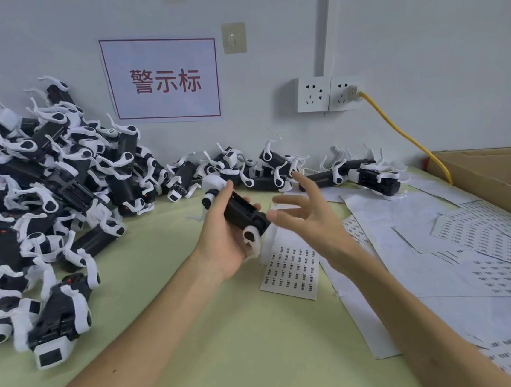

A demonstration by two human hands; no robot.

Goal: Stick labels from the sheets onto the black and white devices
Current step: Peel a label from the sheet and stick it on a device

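My left hand (221, 243) grips one black and white device (243, 214) above the middle of the green table, its black body pointing up and left, a white clip at its lower end. Just to the right hovers my right hand (309, 216), fingers spread, holding nothing that I can see. Under both hands lies a label sheet (293, 271) with rows of small dark labels. A big heap of the same devices (39, 195) fills the left side. A smaller row of devices (276, 166) lies along the wall.
More label sheets (486, 239) and blank backing papers (406, 219) cover the right of the table. A cardboard box (496, 176) stands at the far right. A yellow cable (404, 135) runs from the wall socket (328, 92) down behind the box.
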